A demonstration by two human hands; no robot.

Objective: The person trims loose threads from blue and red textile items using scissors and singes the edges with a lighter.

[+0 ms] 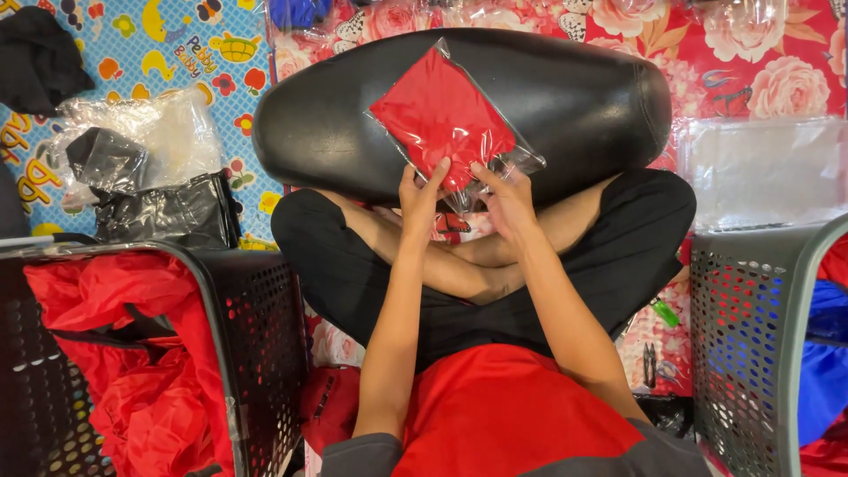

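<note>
The person sits cross-legged on the floor with a long black padded cushion (565, 97) lying across in front of the knees, and everything here is best placed from that cushion. On top of it, towards its middle, rests a flat packet of folded red fabric sealed in a clear plastic bag (444, 117), tilted so one corner points away from the person. The left hand (420, 196) sits at the packet's near edge, fingers curled partly closed and pinching the plastic. The right hand (505, 200) is just beside it, also half closed, gripping the loose tail of the bag where it hangs over the cushion's near side.

The packet looks light and soft; it would bend rather than hold its shape, and the glossy film is likely slippery. The spare plastic at the open end, or a pinch across the folded cloth itself, seems the surest place to hold it.

Left of the cushion stands a dark perforated plastic basket (256, 327) stuffed with loose red cloth (115, 353). To its right is a grey perforated basket (751, 336), with a stack of clear bags (764, 168) behind that.
</note>
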